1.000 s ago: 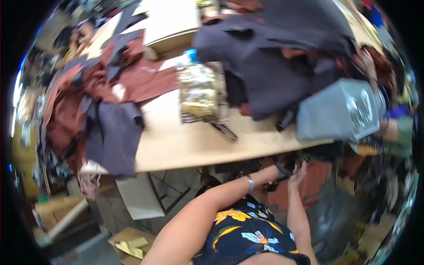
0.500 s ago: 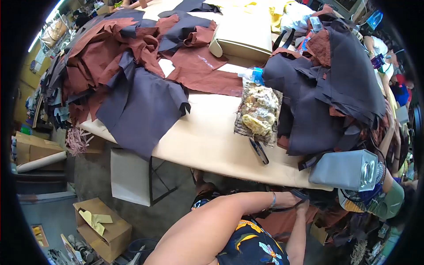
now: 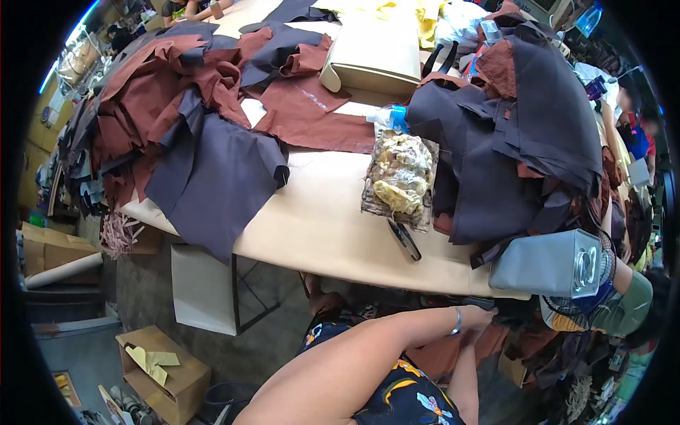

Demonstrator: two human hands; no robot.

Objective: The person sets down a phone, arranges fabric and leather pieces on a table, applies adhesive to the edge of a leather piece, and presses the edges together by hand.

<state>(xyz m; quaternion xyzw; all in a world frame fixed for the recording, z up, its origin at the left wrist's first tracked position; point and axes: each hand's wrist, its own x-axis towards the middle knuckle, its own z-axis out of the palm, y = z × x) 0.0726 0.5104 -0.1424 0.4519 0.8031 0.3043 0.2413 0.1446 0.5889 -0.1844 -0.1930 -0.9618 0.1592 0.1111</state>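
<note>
Overlapping near table edge (image 3: 382, 275), both hands (image 3: 480, 321), cannot tell grip, floor (image 3: 147, 283) stretching leftward

Right hand (image 3: 470, 336) sits partly hidden behind left hand (image 3: 480, 319), grips unreadable.
To their right, a green-clad co-worker (image 3: 630, 304) is partly cut off.

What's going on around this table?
A person's left hand and right hand are close together off the near edge of the table; whether they hold anything is unclear. Dark cloth and brown cloth lie heaped on top, with a metal can near the edge.
</note>
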